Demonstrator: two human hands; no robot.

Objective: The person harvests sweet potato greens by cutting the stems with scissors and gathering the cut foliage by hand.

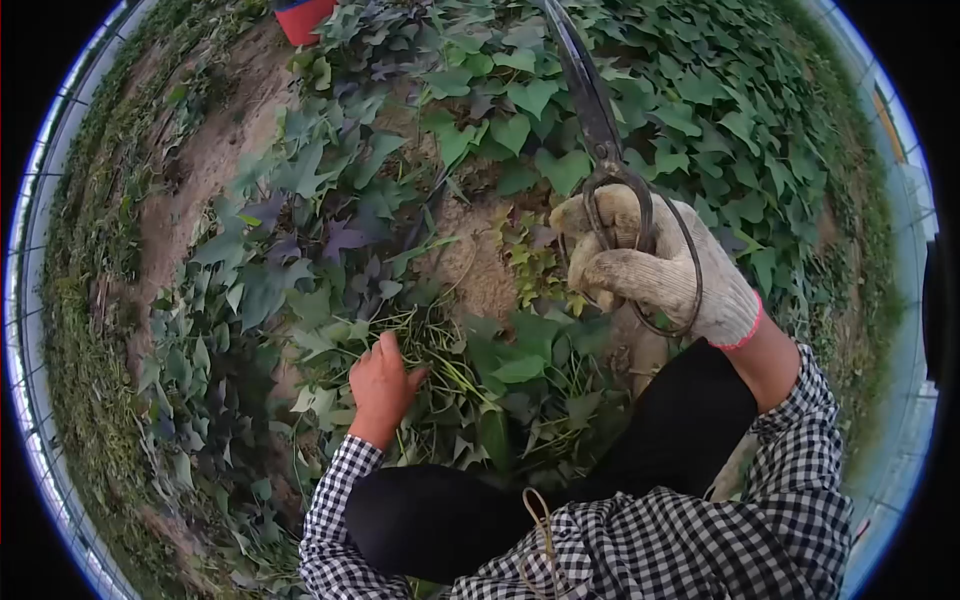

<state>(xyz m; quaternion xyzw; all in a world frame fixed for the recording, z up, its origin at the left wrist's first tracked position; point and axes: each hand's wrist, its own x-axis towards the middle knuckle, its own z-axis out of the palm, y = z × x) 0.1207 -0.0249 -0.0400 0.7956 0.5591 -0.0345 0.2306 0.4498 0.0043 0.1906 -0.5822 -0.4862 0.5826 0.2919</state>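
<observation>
- Hands, from the head view: the gloved right hand (650, 250) is closed around the looped handles of the shears (592, 105); the bare left hand (383, 388) has its fingers curled at the pale stems (445, 362), though whether they are pinched tight cannot be told.
- Taking the bare soil patch (478, 262) as landmark, the shears stand to its right, raised above the leaves, handles nearer it and blades pointing away from the body.
- The blades seem to lie together and look clear of any stem.
- The stems lie on the body side of the soil patch, tangled among green leaves (522, 368), with the left hand just beside them, to the left.
- A yellowish sprig (528, 262) sits at the patch's right edge, between it and the right hand.
- To work well here, I would gather the stems into one firm bunch, so that none slips loose.
- The ungloved fingers are the ones at risk: best to hold the blade tips away from them and open the shears only with the stems in plain sight.
</observation>
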